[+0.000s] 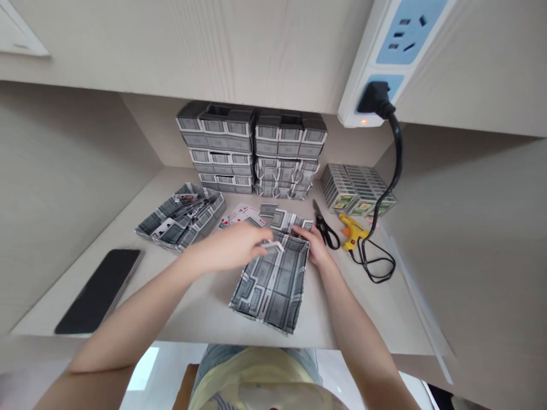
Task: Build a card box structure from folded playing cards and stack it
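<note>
An open box made of grey-backed playing cards (277, 285) lies in front of me, tilted a little on the table. Between the thumb and fingers of my left hand (237, 246) is a playing card (273, 246), held over the box's far left corner and seemingly bent. My right hand (315, 246) grips the far right corner, where a card flap (291, 220) extends beyond the wall. Loose playing cards (245, 213) lie behind my left hand, some face up. My right fingertips are partly hidden by the box.
On the left are a card tray (149, 219) with loose cards inside and a black phone (99, 291). Stacked card boxes (222, 141) stand at the back. Scissors (325, 229), a yellow glue gun (354, 230), its cord and packed card decks (359, 191) lie right. A power strip (371, 85) hangs above.
</note>
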`<action>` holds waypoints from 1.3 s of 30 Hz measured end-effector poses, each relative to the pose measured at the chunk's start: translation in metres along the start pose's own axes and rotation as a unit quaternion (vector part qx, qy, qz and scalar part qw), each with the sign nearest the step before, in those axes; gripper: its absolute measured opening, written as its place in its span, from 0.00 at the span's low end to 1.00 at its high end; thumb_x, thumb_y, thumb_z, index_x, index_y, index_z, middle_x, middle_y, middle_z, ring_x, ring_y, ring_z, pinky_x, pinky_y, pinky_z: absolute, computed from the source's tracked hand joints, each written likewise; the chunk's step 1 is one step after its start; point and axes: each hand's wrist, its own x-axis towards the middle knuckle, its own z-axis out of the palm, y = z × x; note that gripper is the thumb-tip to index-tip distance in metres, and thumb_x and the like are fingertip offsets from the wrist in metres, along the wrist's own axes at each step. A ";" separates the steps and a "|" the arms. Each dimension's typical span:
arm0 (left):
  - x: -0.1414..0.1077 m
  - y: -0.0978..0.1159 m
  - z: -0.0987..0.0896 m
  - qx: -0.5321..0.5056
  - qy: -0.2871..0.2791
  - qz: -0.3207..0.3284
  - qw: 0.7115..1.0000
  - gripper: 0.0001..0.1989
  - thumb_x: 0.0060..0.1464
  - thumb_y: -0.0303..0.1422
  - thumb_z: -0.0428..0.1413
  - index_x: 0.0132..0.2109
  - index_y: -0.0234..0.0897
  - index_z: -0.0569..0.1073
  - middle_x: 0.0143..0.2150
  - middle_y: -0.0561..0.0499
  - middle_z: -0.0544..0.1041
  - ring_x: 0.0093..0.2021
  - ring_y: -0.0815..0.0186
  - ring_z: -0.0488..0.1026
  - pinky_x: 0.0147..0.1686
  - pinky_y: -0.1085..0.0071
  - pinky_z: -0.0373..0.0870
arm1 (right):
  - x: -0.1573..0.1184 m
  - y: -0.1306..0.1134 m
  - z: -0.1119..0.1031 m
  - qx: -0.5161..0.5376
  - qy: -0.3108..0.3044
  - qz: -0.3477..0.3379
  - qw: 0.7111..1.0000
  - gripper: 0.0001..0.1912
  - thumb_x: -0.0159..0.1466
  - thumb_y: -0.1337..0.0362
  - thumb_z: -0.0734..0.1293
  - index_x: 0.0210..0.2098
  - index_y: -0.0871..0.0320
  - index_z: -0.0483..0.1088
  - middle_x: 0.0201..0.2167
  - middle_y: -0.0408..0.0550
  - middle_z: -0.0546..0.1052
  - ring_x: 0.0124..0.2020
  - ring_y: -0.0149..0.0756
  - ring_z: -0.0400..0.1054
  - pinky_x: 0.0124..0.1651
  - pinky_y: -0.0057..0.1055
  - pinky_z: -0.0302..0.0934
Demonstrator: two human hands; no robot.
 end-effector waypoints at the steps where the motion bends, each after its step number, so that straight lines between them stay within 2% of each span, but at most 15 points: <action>1: -0.003 -0.011 -0.008 0.002 0.027 -0.040 0.999 0.11 0.54 0.35 0.46 0.41 0.39 0.70 0.26 0.52 0.73 0.26 0.67 0.70 0.26 0.75 0.60 | 0.000 0.000 0.000 -0.001 0.001 0.002 1.000 0.17 0.44 0.62 0.72 0.33 0.59 0.70 0.27 0.44 0.77 0.24 0.36 0.71 0.27 0.30 0.65; 3: -0.006 -0.033 -0.013 0.028 0.053 -0.109 0.992 0.14 0.54 0.36 0.46 0.46 0.39 0.68 0.30 0.50 0.74 0.30 0.65 0.71 0.30 0.74 0.61 | 0.001 0.000 0.000 0.000 0.000 0.005 1.000 0.17 0.44 0.62 0.73 0.33 0.59 0.70 0.26 0.44 0.77 0.24 0.36 0.71 0.26 0.30 0.65; 5: -0.005 -0.052 -0.008 0.066 0.042 -0.171 0.982 0.15 0.52 0.34 0.47 0.47 0.38 0.68 0.33 0.47 0.75 0.34 0.63 0.72 0.31 0.74 0.62 | 0.002 0.000 0.001 0.004 -0.003 0.008 1.000 0.17 0.44 0.62 0.73 0.33 0.58 0.70 0.27 0.44 0.77 0.24 0.36 0.72 0.25 0.29 0.65; 7: -0.002 -0.064 0.001 0.075 0.001 -0.181 0.981 0.18 0.51 0.32 0.48 0.49 0.38 0.67 0.36 0.46 0.76 0.36 0.62 0.72 0.33 0.74 0.63 | 0.001 -0.001 0.001 0.006 -0.005 0.010 1.000 0.17 0.44 0.62 0.73 0.33 0.58 0.70 0.27 0.43 0.77 0.24 0.36 0.72 0.25 0.29 0.65; 9: -0.002 -0.067 0.006 0.075 -0.007 -0.179 0.981 0.19 0.50 0.30 0.48 0.50 0.37 0.67 0.39 0.45 0.75 0.39 0.62 0.72 0.36 0.73 0.63 | 0.001 -0.001 0.002 0.004 -0.003 0.011 1.000 0.17 0.44 0.62 0.73 0.33 0.58 0.70 0.27 0.43 0.77 0.24 0.36 0.72 0.25 0.30 0.65; 12: -0.009 -0.050 -0.001 0.073 0.048 -0.165 0.982 0.17 0.50 0.27 0.47 0.47 0.36 0.70 0.41 0.45 0.74 0.41 0.62 0.71 0.40 0.71 0.64 | 0.001 -0.002 0.002 0.004 0.003 0.019 1.000 0.17 0.43 0.62 0.73 0.33 0.57 0.70 0.29 0.44 0.78 0.25 0.37 0.72 0.25 0.30 0.65; 14: -0.014 -0.029 -0.006 0.054 0.071 -0.107 0.990 0.15 0.51 0.25 0.45 0.44 0.36 0.71 0.41 0.47 0.74 0.41 0.64 0.71 0.42 0.70 0.63 | 0.001 -0.003 0.002 0.006 0.007 0.025 1.000 0.18 0.43 0.62 0.73 0.34 0.58 0.70 0.29 0.44 0.78 0.25 0.37 0.72 0.25 0.30 0.65; 16: -0.017 -0.004 -0.005 0.016 0.018 -0.004 1.000 0.14 0.51 0.24 0.45 0.41 0.38 0.72 0.40 0.49 0.74 0.40 0.66 0.70 0.41 0.71 0.64 | 0.001 -0.003 0.002 0.010 0.006 0.025 1.000 0.18 0.44 0.62 0.73 0.34 0.58 0.70 0.29 0.44 0.78 0.25 0.37 0.72 0.25 0.30 0.65; 18: -0.015 0.018 0.006 0.003 -0.055 0.062 0.997 0.13 0.50 0.23 0.46 0.38 0.37 0.73 0.36 0.49 0.74 0.37 0.66 0.71 0.37 0.71 0.65 | 0.001 -0.002 0.002 0.012 0.002 0.021 1.000 0.17 0.44 0.62 0.73 0.34 0.58 0.70 0.29 0.44 0.78 0.25 0.37 0.72 0.26 0.30 0.66; 21: -0.005 0.038 0.039 0.059 -0.133 0.060 0.988 0.11 0.45 0.21 0.49 0.36 0.32 0.72 0.36 0.44 0.73 0.35 0.63 0.71 0.33 0.70 0.66 | 0.000 -0.002 0.002 0.017 0.000 0.016 1.000 0.17 0.44 0.62 0.73 0.34 0.58 0.70 0.30 0.44 0.78 0.26 0.36 0.72 0.27 0.30 0.66; 24: 0.007 0.043 0.072 0.132 -0.124 0.018 0.983 0.18 0.38 0.25 0.58 0.41 0.31 0.70 0.43 0.39 0.71 0.42 0.56 0.69 0.36 0.66 0.66 | 0.000 -0.002 0.002 0.018 0.002 0.017 1.000 0.18 0.44 0.62 0.73 0.34 0.59 0.70 0.31 0.45 0.78 0.26 0.37 0.72 0.27 0.30 0.66; 25: 0.010 0.043 0.081 0.143 -0.111 0.009 0.983 0.18 0.39 0.26 0.59 0.41 0.32 0.70 0.43 0.39 0.71 0.42 0.55 0.69 0.37 0.65 0.66 | 0.000 -0.003 0.002 0.016 0.004 0.019 1.000 0.18 0.44 0.62 0.73 0.34 0.58 0.70 0.32 0.45 0.78 0.26 0.37 0.72 0.27 0.30 0.66; 28: 0.015 0.041 0.095 0.161 -0.095 0.008 0.982 0.08 0.46 0.26 0.54 0.37 0.31 0.72 0.38 0.38 0.74 0.40 0.55 0.70 0.35 0.63 0.66 | 0.000 -0.003 0.002 0.011 0.008 0.024 1.000 0.18 0.43 0.61 0.73 0.34 0.58 0.69 0.31 0.45 0.78 0.25 0.37 0.72 0.27 0.31 0.66; 33: 0.013 0.039 0.086 0.129 -0.145 0.082 0.978 0.09 0.47 0.20 0.49 0.30 0.30 0.74 0.28 0.41 0.76 0.30 0.57 0.73 0.29 0.65 0.65 | 0.000 -0.003 0.002 0.010 0.003 0.022 1.000 0.17 0.44 0.61 0.73 0.34 0.58 0.70 0.30 0.44 0.77 0.25 0.37 0.72 0.26 0.31 0.66; 39: 0.008 0.031 0.083 0.093 -0.120 0.134 0.979 0.09 0.46 0.20 0.51 0.24 0.30 0.74 0.24 0.41 0.75 0.26 0.60 0.73 0.25 0.68 0.65 | 0.001 -0.003 0.003 0.004 0.012 0.022 1.000 0.18 0.43 0.61 0.73 0.34 0.58 0.70 0.30 0.45 0.78 0.25 0.37 0.72 0.26 0.30 0.66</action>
